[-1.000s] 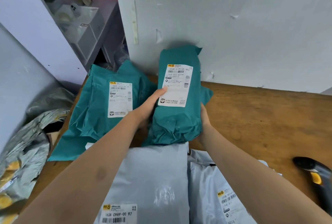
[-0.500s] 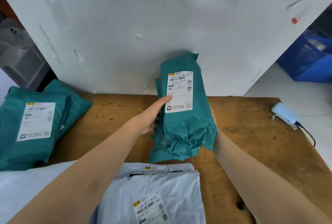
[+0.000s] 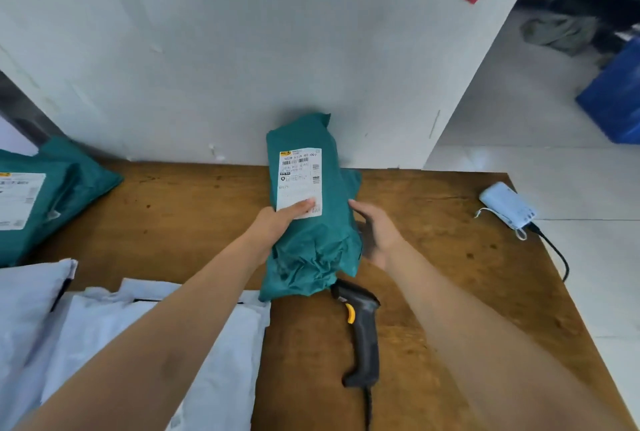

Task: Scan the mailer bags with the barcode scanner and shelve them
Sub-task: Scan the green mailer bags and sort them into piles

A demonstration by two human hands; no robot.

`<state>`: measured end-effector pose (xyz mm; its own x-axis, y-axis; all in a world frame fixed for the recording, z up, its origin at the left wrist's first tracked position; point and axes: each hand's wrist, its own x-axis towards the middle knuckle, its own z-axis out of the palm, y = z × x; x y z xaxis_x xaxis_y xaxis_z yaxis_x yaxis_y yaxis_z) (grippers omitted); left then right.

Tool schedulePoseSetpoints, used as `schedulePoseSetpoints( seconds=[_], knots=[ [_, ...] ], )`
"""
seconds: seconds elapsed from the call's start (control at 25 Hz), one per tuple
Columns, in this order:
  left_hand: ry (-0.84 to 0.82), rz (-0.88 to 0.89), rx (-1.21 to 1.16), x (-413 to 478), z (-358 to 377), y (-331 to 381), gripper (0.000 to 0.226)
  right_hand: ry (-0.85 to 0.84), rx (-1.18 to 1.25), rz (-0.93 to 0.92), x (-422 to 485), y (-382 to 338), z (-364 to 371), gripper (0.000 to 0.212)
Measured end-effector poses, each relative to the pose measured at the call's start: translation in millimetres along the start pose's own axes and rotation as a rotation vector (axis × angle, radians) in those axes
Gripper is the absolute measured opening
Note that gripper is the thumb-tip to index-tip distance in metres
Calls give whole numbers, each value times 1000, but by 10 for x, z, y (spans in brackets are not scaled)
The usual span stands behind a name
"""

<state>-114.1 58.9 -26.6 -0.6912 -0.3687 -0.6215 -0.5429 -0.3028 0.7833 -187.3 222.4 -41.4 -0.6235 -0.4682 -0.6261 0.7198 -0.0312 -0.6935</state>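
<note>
Teal mailer [image 3: 311,223] held in left grip [image 3: 277,223] | right grip [image 3: 375,233] open beside | scanner [image 3: 360,330] near

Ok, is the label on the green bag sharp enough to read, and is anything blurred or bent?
Head view: the white shipping label on the teal plastic mailer bag shows its top digits, smaller print smeared; the left hand covers its lower edge; the wooden table's edges bow from the wide lens.
</note>
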Motion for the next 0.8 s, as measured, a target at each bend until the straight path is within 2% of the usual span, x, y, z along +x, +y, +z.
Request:
schedulePoseSetpoints(
  seconds=[0.08,0.16,0.28,0.36,0.4,0.48,0.52,0.6,0.72,0.8],
  knots=[
    [48,28,-30,-5,93,3,35,-28,-57,-7,-81,-14,-65,45],
    [49,42,2,-21,128,-19,43,-4,-150,4,-167,39,-88,41],
    [77,121,-52,-101,109,-74,47,-13,-132,34,-311,209,-145,37],
    [124,244,-207,-232,37,-91,49,119,-262,15,-364,380,-262,36],
    [126,308,-295,-327,-20,-104,49,242,-436,2,-400,477,-342,40],
    [85,404,-366,-549,-132,-189,38,461,-819,36,-543,726,-472,58],
    [56,420,-334,-659,-181,-269,36,489,-895,87,-615,863,-490,65],
    [-7,407,-247,-864,-286,-511,43,475,-887,161,-707,1125,-435,74],
    [-86,275,-261,-1136,-452,-919,72,454,-879,169,-647,1338,-348,66],
    [-124,165,-277,-1269,-553,-1193,86,432,-697,198,-641,1424,-274,61]
  ],
)
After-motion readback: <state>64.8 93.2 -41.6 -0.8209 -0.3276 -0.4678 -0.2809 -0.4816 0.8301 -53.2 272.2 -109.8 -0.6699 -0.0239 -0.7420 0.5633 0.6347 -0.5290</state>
